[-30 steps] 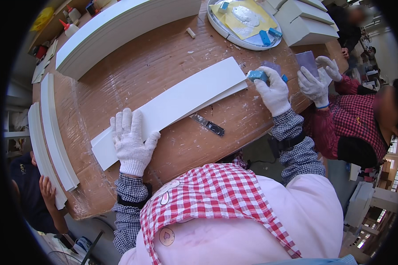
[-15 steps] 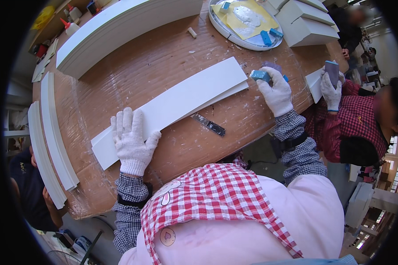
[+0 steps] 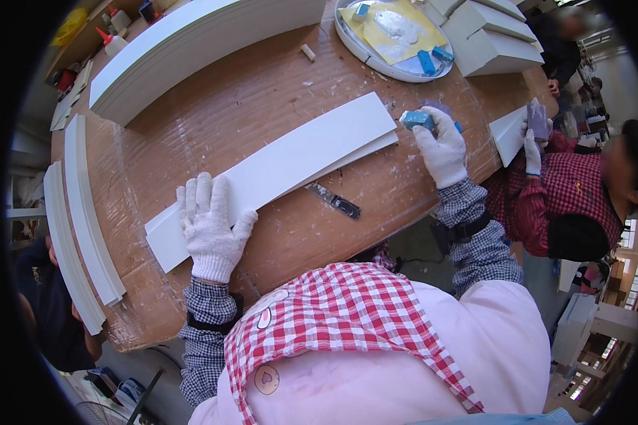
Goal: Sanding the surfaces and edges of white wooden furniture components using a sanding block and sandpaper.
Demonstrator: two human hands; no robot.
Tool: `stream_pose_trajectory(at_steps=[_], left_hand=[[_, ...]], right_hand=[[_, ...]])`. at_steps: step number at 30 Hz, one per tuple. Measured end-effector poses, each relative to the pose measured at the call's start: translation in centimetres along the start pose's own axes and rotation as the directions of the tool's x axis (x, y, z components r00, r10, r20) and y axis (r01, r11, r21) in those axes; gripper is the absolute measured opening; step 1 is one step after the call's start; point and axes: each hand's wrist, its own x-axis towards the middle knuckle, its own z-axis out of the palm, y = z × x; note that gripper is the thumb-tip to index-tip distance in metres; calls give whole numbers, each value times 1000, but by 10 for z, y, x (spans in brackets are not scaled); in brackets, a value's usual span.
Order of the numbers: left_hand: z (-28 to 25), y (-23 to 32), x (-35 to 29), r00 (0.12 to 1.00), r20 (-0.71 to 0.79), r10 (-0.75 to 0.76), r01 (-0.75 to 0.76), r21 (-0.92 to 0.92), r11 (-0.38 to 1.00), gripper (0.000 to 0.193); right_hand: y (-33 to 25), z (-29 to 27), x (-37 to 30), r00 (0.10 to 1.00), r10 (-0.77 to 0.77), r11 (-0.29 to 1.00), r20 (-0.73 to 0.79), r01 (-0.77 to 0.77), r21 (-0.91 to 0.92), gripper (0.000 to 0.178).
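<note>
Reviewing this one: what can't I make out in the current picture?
All in the head view:
Lower white board: mostly covered by the upper white board.
Left hand: palm turned down, hidden by the hand's own back.
Blue block: partly hidden by the right hand.
Tall white stack: cut off by the top edge.

Left hand [image 3: 211, 230] flat, right hand [image 3: 444, 150] curled

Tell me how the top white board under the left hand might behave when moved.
The top white board looks thin and long, so it may flex slightly when lifted. Lying flat, it seems unlikely to roll or tip. It sits askew on another board, so a push could slide it.
</note>
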Motion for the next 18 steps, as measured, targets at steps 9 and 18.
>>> stream_pose_trajectory(at_steps=[9,18], left_hand=[[1,-2,-1,1000,-16,12,-12,-14,1000,73],[3,-2,-4,999,-39,17,-18,-26,1000,74]], right_hand=[[5,7,0,1000,-6,998,29,5,65,42],[-1,11,-1,996,82,991,25,-84,106,40]])
